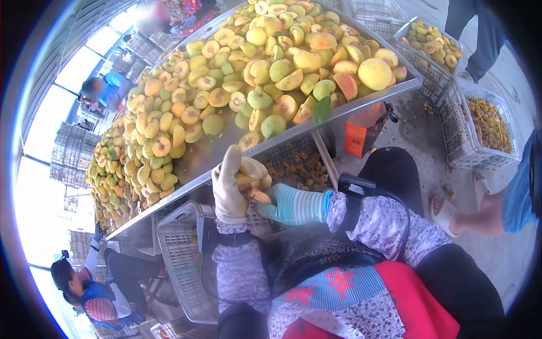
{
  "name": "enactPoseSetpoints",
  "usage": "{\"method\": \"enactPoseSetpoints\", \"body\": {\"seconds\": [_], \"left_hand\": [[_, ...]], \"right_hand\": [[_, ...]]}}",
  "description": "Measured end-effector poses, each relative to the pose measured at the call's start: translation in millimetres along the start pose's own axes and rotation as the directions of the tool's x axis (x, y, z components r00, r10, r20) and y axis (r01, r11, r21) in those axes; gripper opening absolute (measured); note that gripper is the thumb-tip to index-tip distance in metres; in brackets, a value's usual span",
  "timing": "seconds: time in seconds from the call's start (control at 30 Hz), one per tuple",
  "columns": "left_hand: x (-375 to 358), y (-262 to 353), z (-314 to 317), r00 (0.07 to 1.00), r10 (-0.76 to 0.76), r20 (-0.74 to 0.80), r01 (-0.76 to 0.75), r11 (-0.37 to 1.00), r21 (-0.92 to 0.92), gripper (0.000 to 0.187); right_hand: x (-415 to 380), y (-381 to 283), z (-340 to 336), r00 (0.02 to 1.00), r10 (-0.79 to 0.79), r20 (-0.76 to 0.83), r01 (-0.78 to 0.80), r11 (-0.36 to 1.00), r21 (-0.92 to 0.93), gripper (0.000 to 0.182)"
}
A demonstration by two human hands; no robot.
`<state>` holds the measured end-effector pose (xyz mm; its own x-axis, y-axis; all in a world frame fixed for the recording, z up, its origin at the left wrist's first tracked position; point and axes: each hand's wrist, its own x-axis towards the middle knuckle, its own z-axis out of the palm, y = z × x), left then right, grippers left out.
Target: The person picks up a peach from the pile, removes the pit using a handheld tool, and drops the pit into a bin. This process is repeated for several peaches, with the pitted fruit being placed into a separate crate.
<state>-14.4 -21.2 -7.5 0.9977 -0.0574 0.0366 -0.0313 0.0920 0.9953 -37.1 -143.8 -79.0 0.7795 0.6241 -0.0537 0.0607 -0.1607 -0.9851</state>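
Observation:
My left hand (231,183), in a cream glove, is wrapped round a cut piece of fruit (245,182) just below the metal table's edge (271,144). My right hand (293,204), in a teal and white striped glove, meets it from the right. Its fingers are closed at an orange fruit piece (259,196) between both hands; whether it holds anything more is hidden. Yellow-green halved fruits (197,113) are heaped on the table. Beneath the hands and the table edge is a crate of small brown pieces (299,169).
An empty-looking white crate (189,282) stands at lower left. Filled crates (440,51) (488,127) are at right, near people's legs (480,214). An orange container (361,133) sits under the table corner. A seated co-worker (96,288) is at lower left.

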Motion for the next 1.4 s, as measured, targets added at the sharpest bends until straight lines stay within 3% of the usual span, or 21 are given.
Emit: {"method": "enactPoseSetpoints", "body": {"seconds": [0.03,0.1,0.17,0.23,0.3,0.37,0.43,0.5,0.57,0.67,0.7,0.77,0.8,0.9,0.97,1.07,1.1,1.17,1.23,1.3,1.4], "left_hand": [[0.1,-3.2,0.3,1.000,-0.001,0.001,0.001,1.000,-0.001,0.054],[2.7,-8.5,-0.2,0.998,-0.018,0.055,0.041,0.896,-0.443,0.052],[3.4,-8.2,-5.3,0.999,-0.029,-0.038,0.006,0.863,-0.505,0.045],[6.6,6.2,-28.4,0.960,-0.129,-0.248,-0.041,0.813,-0.581,0.037],[-11.7,12.5,-70.2,0.884,0.036,-0.467,-0.223,0.909,-0.351,0.030],[-41.3,36.8,-100.6,0.708,0.050,-0.705,0.050,0.991,0.121,0.036],[-56.8,15.4,-175.6,0.640,0.079,-0.764,0.411,0.805,0.427,0.039],[-51.6,28.8,-145.8,0.659,0.137,-0.739,0.418,0.751,0.512,0.039],[-20.4,31.6,-99.6,0.785,0.294,-0.545,0.159,0.754,0.637,0.044],[53.2,-6.3,-71.7,0.967,0.170,-0.191,0.069,0.546,0.835,0.057],[73.1,-15.1,-60.6,0.995,0.069,-0.074,0.043,0.371,0.927,0.061],[99.6,-26.4,-38.1,0.993,-0.100,0.056,-0.019,0.336,0.942,0.049],[111.3,-23.0,-32.6,0.958,-0.278,0.071,0.040,0.376,0.926,0.049],[112.6,-22.6,-37.2,0.944,-0.304,0.126,0.093,0.615,0.783,0.049],[102.8,-22.8,-40.9,0.964,-0.248,0.099,0.107,0.697,0.710,0.042],[86.3,-36.8,-34.5,1.000,-0.004,0.028,0.000,0.988,0.155,0.028],[80.3,-33.1,-28.4,0.984,0.062,0.166,-0.116,0.935,0.336,0.026],[77.8,-37.7,-21.8,0.987,0.081,0.138,-0.154,0.717,0.679,0.022],[78.6,-32.1,-18.9,0.995,0.049,0.091,-0.089,0.850,0.518,0.018],[73.0,-25.8,-18.0,0.968,0.110,-0.224,-0.109,0.994,0.017,0.021],[54.5,-14.1,-19.6,0.970,0.062,-0.235,-0.083,0.993,-0.080,0.034]], "right_hand": [[-4.9,-3.6,4.0,1.000,0.002,0.000,-0.002,1.000,0.000,0.040],[-14.8,-16.2,10.6,0.970,0.143,0.195,-0.231,0.783,0.577,0.045],[-17.2,-28.6,-9.2,0.933,0.181,0.310,-0.307,0.852,0.425,0.049],[-16.6,-28.0,-14.2,0.973,0.084,0.216,-0.075,0.996,-0.053,0.044],[-11.3,-21.9,-22.8,0.947,0.320,0.036,-0.239,0.773,-0.588,0.040],[-4.3,5.4,-30.4,0.943,0.332,0.019,-0.222,0.671,-0.708,0.041],[-0.5,15.0,-31.4,0.927,0.264,-0.268,-0.376,0.658,-0.652,0.035],[-0.7,4.2,-29.4,0.935,0.188,-0.300,-0.345,0.671,-0.656,0.032],[0.4,1.1,-25.6,0.942,0.160,-0.294,-0.313,0.730,-0.608,0.032],[-5.8,-3.7,-24.4,0.941,0.160,-0.298,-0.308,0.769,-0.559,0.033],[-7.8,-7.1,-28.1,0.939,0.159,-0.306,-0.313,0.766,-0.561,0.033],[-13.2,-13.6,-35.9,0.938,0.183,-0.294,-0.322,0.773,-0.546,0.033],[-13.9,-15.9,-39.0,0.935,0.186,-0.301,-0.329,0.773,-0.543,0.033],[-12.8,-18.3,-42.1,0.922,0.196,-0.335,-0.352,0.787,-0.507,0.030],[-8.9,-15.6,-40.4,0.905,-0.014,-0.426,-0.199,0.870,-0.452,0.029],[3.3,-13.4,-33.7,0.813,-0.130,-0.568,-0.032,0.963,-0.267,0.030],[6.4,-10.9,-30.6,0.817,-0.127,-0.562,-0.035,0.963,-0.268,0.030],[15.5,-3.2,-27.9,0.719,-0.137,-0.681,0.049,0.988,-0.147,0.030],[19.9,-0.6,-28.5,0.685,-0.162,-0.710,0.063,0.984,-0.165,0.030],[18.4,-1.1,-28.6,0.716,-0.195,-0.670,0.064,0.974,-0.216,0.031],[11.5,-11.9,-22.7,0.772,-0.213,-0.599,0.053,0.960,-0.273,0.033]]}}
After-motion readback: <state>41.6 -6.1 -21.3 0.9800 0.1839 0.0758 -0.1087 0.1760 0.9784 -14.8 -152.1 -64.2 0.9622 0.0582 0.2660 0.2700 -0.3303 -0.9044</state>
